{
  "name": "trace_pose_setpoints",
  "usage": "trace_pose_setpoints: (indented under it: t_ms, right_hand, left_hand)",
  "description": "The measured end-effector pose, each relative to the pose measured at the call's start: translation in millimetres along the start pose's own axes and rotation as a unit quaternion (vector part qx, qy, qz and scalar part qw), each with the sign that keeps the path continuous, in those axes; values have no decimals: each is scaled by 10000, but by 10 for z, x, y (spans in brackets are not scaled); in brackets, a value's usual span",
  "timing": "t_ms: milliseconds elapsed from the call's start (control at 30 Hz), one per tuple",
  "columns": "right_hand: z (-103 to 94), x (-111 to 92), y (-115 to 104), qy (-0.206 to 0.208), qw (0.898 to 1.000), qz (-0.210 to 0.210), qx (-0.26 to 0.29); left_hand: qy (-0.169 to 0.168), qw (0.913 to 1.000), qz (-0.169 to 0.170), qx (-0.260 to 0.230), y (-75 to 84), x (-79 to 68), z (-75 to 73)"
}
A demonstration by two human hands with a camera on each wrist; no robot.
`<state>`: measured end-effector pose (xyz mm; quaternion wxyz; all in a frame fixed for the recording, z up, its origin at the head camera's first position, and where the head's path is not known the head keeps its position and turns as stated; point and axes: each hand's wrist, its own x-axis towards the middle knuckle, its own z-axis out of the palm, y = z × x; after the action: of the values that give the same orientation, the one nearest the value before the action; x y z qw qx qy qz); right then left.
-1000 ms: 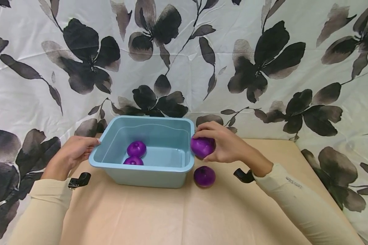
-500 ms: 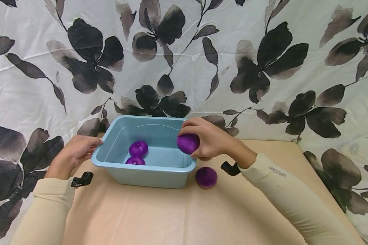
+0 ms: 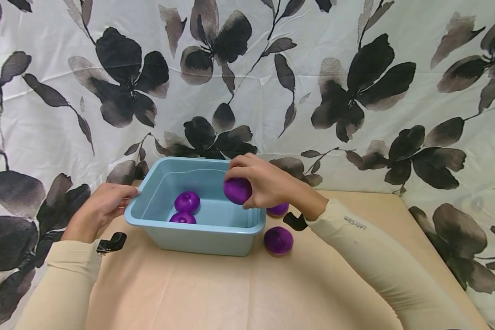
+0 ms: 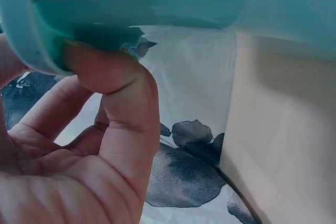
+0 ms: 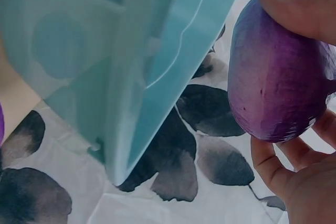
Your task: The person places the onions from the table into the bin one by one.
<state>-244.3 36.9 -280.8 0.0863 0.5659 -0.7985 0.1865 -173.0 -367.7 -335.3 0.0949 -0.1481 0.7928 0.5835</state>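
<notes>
The right grip (image 3: 268,181) holds a purple onion (image 3: 236,191) over the tub (image 3: 202,238); the left grip (image 3: 101,208) pinches the rim (image 3: 133,200). Two inside onions (image 3: 187,202), left of the right grip, look done; two outside onions (image 3: 278,240), below it, apparently remain.

- Lettering (image 3: 355,222): small, dark, slightly blurred, apparently "LetsSlim".
- Bearer: cream sleeve (image 3: 379,268) of the right arm, upper side near the wrist, right of scene.
</notes>
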Motion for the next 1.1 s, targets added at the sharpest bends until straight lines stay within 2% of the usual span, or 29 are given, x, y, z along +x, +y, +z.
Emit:
trace_pose_setpoints:
  t_ms: [433, 633, 867, 1100]
  right_hand:
    - [39, 340, -64, -246, 9994, 226, -3]
    - [62, 462, -47, -319, 9991, 284, -30]
    - [201, 644, 16, -411, 9988, 243, -92]
    - [346, 752, 64, -694, 9958, 547, -227]
  left_hand:
    - [-78, 9999, -34, -138, 2, 33, -21]
    - [-23, 10000, 8, -90, 25, 22, 21]
    - [77, 9999, -38, 66, -1, 23, 34]
    - [58, 10000, -10, 23, 11, 31, 26]
